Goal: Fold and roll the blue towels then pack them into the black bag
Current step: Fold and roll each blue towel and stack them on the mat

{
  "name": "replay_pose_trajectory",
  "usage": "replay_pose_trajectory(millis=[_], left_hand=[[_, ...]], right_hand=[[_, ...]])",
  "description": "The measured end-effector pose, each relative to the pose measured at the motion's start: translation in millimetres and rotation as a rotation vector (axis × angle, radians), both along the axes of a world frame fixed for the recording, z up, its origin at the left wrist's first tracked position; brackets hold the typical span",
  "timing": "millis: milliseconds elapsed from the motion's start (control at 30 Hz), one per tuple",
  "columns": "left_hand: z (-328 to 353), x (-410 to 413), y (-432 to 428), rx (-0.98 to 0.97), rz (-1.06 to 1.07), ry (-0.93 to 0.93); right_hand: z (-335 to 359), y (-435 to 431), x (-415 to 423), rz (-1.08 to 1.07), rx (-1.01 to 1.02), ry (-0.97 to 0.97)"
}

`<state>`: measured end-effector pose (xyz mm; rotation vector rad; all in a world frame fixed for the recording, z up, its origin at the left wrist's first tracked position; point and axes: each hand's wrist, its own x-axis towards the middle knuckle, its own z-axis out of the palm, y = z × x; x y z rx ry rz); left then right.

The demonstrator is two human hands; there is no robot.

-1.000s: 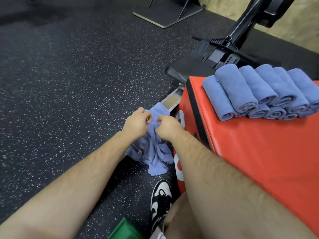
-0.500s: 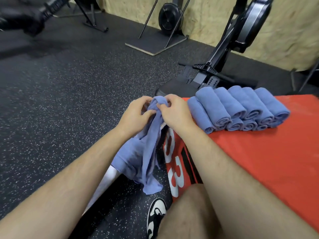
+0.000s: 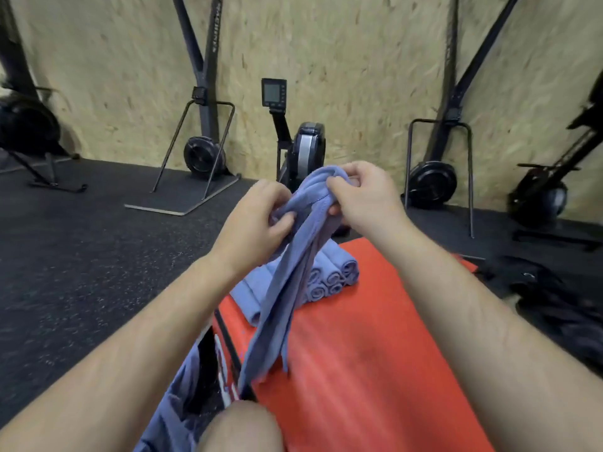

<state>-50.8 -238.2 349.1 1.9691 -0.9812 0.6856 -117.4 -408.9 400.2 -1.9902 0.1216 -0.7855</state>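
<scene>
Both my arms are stretched out in front, hands up close together over the red box (image 3: 375, 353). Left hand (image 3: 257, 220) and right hand (image 3: 362, 197) are each pinching the bunched top of a blue towel (image 3: 277, 301), which hangs down crumpled in front of the rolled towels (image 3: 329, 275) on the box.

rolled blue towels (image 3: 330, 279) on red box (image 3: 375, 353)

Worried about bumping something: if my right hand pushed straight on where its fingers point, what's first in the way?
Your right hand points leftward: past the blue towel it pinches, probably the left hand, though depth is unclear.
</scene>
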Motion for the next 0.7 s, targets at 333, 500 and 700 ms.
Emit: replay_pose_trajectory(millis=[333, 500, 700], left_hand=[[-35, -40, -142, 0.243, -0.126, 0.131], [-77, -80, -195, 0.223, -0.205, 0.383], [-122, -83, -238, 0.388, -0.202, 0.607]], right_hand=[[-69, -155, -124, -0.212, -0.072, 0.495], [-151, -181, -158, -0.343, 0.02, 0.454], [-206, -206, -169, -0.113, 0.179, 0.489]])
